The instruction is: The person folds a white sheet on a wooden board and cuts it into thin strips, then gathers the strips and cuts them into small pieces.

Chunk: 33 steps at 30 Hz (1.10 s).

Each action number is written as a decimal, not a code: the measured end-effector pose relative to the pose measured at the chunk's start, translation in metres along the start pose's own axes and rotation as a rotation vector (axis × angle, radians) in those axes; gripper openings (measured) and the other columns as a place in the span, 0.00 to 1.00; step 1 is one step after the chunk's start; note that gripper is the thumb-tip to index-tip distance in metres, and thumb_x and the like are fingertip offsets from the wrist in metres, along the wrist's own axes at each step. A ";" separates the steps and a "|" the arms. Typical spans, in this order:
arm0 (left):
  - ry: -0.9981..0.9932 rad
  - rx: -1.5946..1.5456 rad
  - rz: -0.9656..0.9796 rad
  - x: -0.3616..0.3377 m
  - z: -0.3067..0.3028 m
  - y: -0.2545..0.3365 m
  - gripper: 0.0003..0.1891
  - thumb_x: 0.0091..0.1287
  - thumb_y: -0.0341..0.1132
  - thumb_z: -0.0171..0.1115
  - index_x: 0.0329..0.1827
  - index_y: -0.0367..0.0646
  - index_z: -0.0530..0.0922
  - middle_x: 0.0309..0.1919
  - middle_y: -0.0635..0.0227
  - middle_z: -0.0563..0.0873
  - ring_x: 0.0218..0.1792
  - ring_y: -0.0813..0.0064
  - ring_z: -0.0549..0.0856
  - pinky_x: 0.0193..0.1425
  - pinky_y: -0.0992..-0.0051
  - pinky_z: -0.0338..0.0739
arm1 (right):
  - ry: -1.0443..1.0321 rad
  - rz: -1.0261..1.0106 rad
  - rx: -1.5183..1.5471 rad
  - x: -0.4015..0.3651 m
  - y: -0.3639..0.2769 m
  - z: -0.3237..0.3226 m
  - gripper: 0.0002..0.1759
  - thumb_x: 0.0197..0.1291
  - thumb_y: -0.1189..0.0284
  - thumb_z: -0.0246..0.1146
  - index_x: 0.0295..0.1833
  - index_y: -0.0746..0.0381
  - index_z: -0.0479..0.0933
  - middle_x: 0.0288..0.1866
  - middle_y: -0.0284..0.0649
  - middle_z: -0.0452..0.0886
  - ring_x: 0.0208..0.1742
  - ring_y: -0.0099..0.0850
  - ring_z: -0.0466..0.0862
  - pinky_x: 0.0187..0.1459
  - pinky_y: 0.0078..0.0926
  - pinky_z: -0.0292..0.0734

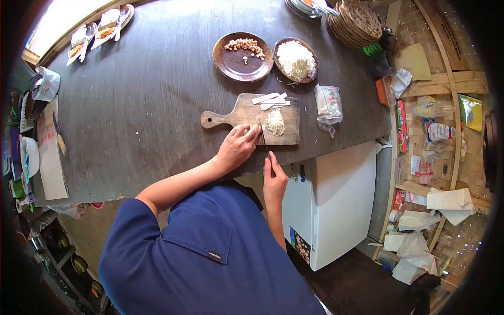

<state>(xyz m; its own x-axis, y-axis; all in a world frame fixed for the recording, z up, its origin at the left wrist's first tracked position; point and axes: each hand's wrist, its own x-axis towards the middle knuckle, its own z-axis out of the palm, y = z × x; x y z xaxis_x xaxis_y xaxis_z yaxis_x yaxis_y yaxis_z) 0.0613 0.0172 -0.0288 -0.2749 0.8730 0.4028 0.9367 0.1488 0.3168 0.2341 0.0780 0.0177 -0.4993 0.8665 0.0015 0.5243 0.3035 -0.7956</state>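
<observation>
A wooden cutting board (pixel 241 109) with a holed handle lies on the dark table. My left hand (pixel 239 147) rests on its near left part with the fingers bent down and pressed together; what lies beneath the fingertips is hidden. My right hand (pixel 274 178) is closed round the handle of a knife (pixel 263 136), whose blade stands over the board right beside my left fingertips. To the right of the blade sits a small pile of pale, finely cut shreds (pixel 275 123). Several flat white strips (pixel 271 100) lie crossed at the board's far edge.
Beyond the board stand a brown plate (pixel 226 67) with small tan pieces and a bowl (pixel 295 60) heaped with white shreds. A plastic-wrapped packet (pixel 328 102) lies to the right. Woven baskets (pixel 356 23) are at the back. A white freezer (pixel 344 199) stands below the table's near edge.
</observation>
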 end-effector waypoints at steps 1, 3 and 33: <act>-0.002 -0.006 0.005 0.001 0.000 0.001 0.31 0.66 0.38 0.71 0.72 0.36 0.80 0.69 0.64 0.80 0.67 0.62 0.78 0.74 0.63 0.74 | 0.006 0.005 -0.003 0.005 0.002 0.002 0.18 0.79 0.67 0.67 0.67 0.62 0.87 0.47 0.56 0.91 0.46 0.50 0.92 0.48 0.41 0.84; -0.023 0.002 -0.005 0.002 -0.003 0.000 0.32 0.66 0.39 0.71 0.73 0.36 0.80 0.69 0.64 0.80 0.67 0.62 0.78 0.75 0.63 0.74 | -0.009 -0.035 -0.037 0.012 0.002 0.006 0.19 0.80 0.67 0.67 0.70 0.62 0.85 0.41 0.47 0.90 0.36 0.26 0.85 0.42 0.29 0.82; 0.027 -0.054 0.022 0.000 0.002 -0.006 0.31 0.65 0.38 0.71 0.72 0.35 0.80 0.68 0.62 0.82 0.66 0.61 0.79 0.74 0.63 0.75 | 0.026 0.035 -0.075 -0.004 -0.015 0.006 0.18 0.79 0.67 0.66 0.67 0.62 0.86 0.47 0.57 0.91 0.47 0.48 0.92 0.50 0.41 0.84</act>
<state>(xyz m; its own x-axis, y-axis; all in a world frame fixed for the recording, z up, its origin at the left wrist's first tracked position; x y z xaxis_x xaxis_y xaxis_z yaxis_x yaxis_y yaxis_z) 0.0563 0.0176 -0.0319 -0.2608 0.8628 0.4330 0.9297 0.1038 0.3533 0.2239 0.0675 0.0258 -0.4621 0.8868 -0.0086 0.5915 0.3010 -0.7481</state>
